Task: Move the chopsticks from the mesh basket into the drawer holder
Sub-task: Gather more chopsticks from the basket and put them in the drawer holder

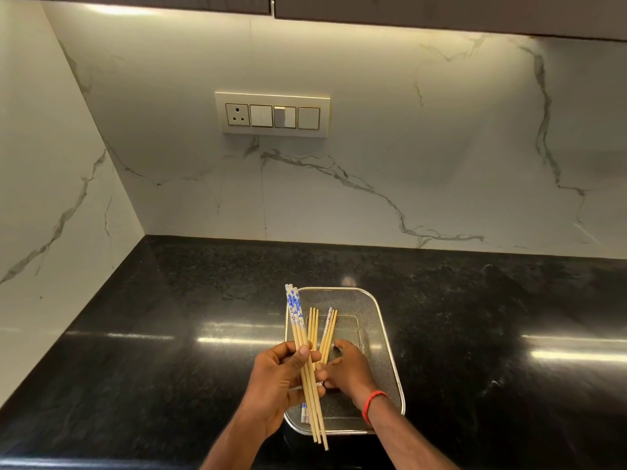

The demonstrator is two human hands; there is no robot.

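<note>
A rectangular metal mesh basket (380, 320) stands on the black counter near the front edge. My left hand (274, 378) is shut on a bundle of wooden chopsticks (298, 330) with blue-and-white patterned ends, held above the basket's left rim and pointing away from me. My right hand (346, 368) reaches into the basket and closes on more chopsticks (327, 330), some plain, one with a patterned end. Another patterned chopstick end (304, 412) shows in the basket below my left hand. No drawer or holder is in view.
The glossy black granite counter (169, 334) runs left and right, meeting white marble walls in a corner at the left. A switch and socket panel (272, 114) sits on the back wall. Dark upper cabinets (441, 11) hang overhead.
</note>
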